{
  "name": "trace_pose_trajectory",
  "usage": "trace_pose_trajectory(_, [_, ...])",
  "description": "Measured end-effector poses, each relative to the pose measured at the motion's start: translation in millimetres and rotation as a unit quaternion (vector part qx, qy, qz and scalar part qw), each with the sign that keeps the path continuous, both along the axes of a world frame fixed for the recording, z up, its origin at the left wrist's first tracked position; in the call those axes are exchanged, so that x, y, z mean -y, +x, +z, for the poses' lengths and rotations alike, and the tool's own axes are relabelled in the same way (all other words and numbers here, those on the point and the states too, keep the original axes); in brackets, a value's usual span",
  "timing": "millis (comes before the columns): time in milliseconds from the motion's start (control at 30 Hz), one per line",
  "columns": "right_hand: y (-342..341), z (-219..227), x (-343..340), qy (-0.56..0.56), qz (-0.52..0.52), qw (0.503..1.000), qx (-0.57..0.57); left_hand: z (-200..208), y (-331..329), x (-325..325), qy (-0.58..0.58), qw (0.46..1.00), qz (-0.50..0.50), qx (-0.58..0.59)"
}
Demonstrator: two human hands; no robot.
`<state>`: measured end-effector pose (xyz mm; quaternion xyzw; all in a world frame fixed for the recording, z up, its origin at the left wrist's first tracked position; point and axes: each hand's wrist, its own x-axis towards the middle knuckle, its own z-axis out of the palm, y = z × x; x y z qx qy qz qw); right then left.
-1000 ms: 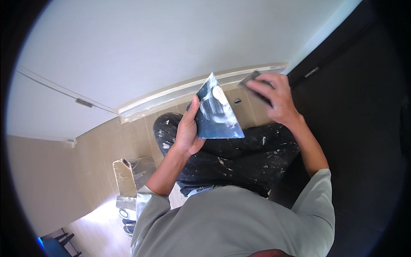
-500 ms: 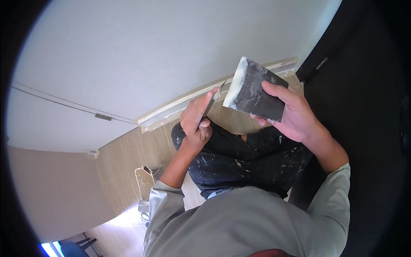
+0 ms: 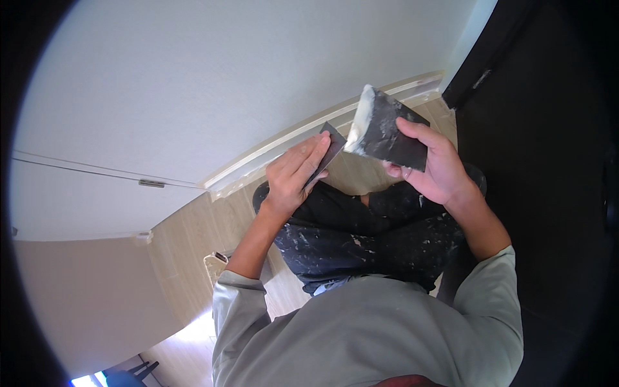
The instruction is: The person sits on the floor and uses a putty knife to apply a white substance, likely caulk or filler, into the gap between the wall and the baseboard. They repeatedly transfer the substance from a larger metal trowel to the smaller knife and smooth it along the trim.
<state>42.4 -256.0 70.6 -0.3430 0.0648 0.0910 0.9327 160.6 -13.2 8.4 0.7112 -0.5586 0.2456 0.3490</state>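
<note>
My left hand (image 3: 289, 177) is closed on a thin dark scraper blade (image 3: 331, 153), its fingers lying along the upper face and the thumb beneath. Opposite it, my right hand (image 3: 442, 169) grips a wider, squarish dark putty blade (image 3: 394, 137), thumb on top and fingers under it. Thick white putty (image 3: 362, 121) lines this blade's left edge, and thinner smears mark its face. The tip of the left blade is right at the lower left corner of the wide one; whether they touch, I cannot tell.
Beyond my hands, a baseboard strip (image 3: 258, 160) runs along the foot of the white wall (image 3: 245, 71). A black door or panel (image 3: 541, 174) stands on the right. A putty-stained object (image 3: 215, 263) lies on the wood floor (image 3: 180, 258), partly behind my left arm. My dark, spattered trousers (image 3: 367, 248) are below.
The scraper in my left hand has turned to show more of its flat face and moved in at the wide blade's lower corner. The putty edge has changed shape there.
</note>
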Motion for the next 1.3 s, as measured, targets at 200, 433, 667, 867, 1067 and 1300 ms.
trace_pose_trajectory(200, [37.5, -81.8, 42.6, -0.061, -0.269, 0.961, 0.018, -37.0, -29.4, -7.5, -0.167, 0.75, 0.292, -0.57])
trace_pose_trajectory(433, [122.1, -295.7, 148.8, -0.304, -0.571, 0.758, -0.086, -78.8, -25.7, -80.0, -0.461, 0.451, 0.03, -0.764])
trace_pose_trajectory(667, [141.7, -365.7, 207.8, -0.547, -0.579, 0.565, -0.216, -105.9, -51.9, -117.9, -0.435, 0.481, 0.085, -0.756])
trace_pose_trajectory(867, [164.9, -375.8, 253.3, -0.568, -0.6, 0.526, -0.2, -107.5, -47.0, -106.7, -0.501, 0.473, 0.12, -0.715])
trace_pose_trajectory(1067, [190.8, -387.6, 267.0, -0.562, -0.627, 0.498, -0.208, -95.2, -45.9, -94.7, -0.515, 0.46, 0.134, -0.71])
trace_pose_trajectory(1300, [205.7, -400.1, 277.7, -0.555, -0.633, 0.499, -0.206, -90.3, -45.8, -85.3, -0.511, 0.476, 0.129, -0.704])
